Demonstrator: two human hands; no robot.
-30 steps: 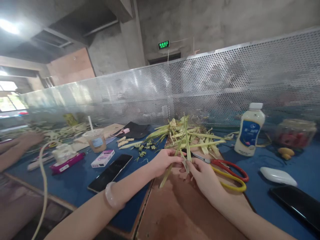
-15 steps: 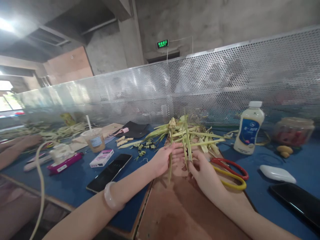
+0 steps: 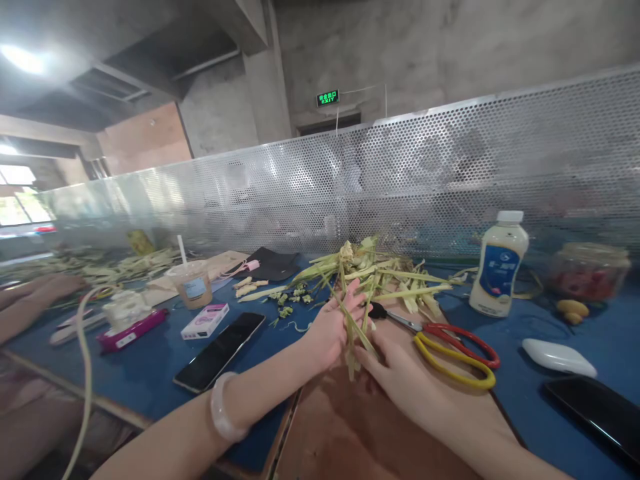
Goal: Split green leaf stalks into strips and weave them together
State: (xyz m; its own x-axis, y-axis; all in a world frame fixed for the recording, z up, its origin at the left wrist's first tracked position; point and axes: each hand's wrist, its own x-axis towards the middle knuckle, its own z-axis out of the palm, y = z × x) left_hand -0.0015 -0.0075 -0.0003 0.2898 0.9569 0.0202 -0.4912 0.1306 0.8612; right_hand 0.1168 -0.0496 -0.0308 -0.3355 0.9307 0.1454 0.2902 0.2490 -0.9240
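Note:
Over a brown board, my left hand and my right hand meet on a few thin green leaf strips. The left hand's fingers are stretched upward with the strips lying across the palm. The right hand's fingertips pinch the strips from below and to the right. Just behind the hands lies a heap of green and yellow leaf strips. Red and yellow scissors lie on the board right of my right hand.
A white bottle, a jar, a white oval object and a dark phone sit at right. A phone, pink box and drink cup lie at left. Another person's hands work at far left. A perforated metal screen runs behind.
The strips were held upright between both hands; now they cross at an angle, the left hand has opened its fingers upward and the right hand has dropped lower on the board.

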